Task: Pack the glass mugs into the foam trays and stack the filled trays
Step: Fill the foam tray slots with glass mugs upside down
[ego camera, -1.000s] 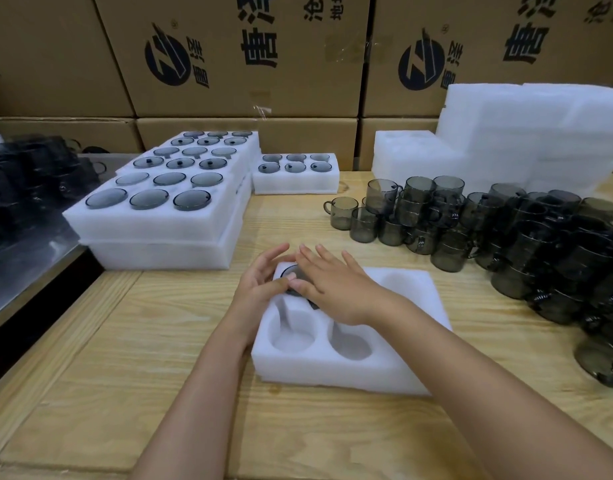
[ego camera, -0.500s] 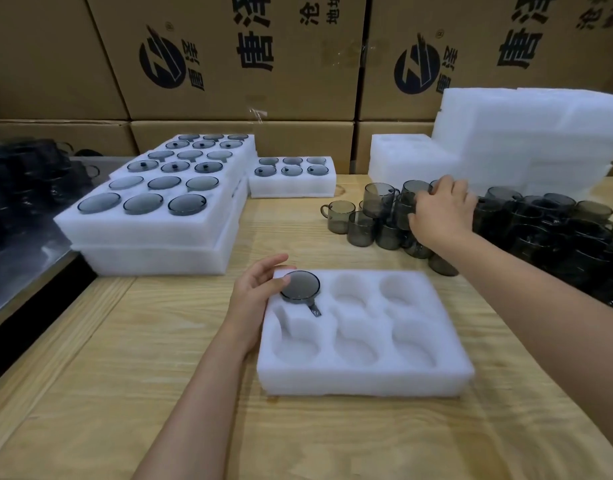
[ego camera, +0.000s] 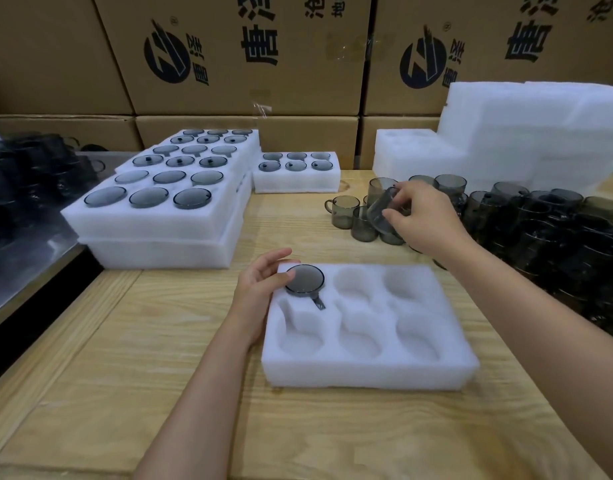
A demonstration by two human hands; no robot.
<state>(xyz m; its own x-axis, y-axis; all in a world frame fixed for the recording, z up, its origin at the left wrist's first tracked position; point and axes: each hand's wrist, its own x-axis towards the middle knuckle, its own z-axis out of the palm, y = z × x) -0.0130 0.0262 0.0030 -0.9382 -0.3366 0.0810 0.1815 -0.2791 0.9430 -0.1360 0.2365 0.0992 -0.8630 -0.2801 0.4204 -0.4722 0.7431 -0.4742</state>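
Right hand (ego camera: 423, 221) lifting tilted glass mug (ego camera: 384, 208) off cluster (ego camera: 547, 220), gripping it; left hand (ego camera: 260, 287), fingers slack, staying beside foam tray (ego camera: 367, 374), maybe touching seated mug (ego camera: 304, 279).

A wooden table (ego camera: 152, 348) carries a foam tray (ego camera: 367, 374) at centre, stacked filled trays (ego camera: 159, 247) at ten o'clock, a small filled tray (ego camera: 295, 184) at twelve, loose mugs (ego camera: 540, 223) at two and foam blocks (ego camera: 512, 133) at one.

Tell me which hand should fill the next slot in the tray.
Right. The right hand grips a mug, tilted above the loose mugs; the left hand holds nothing and rests on the tray corner.
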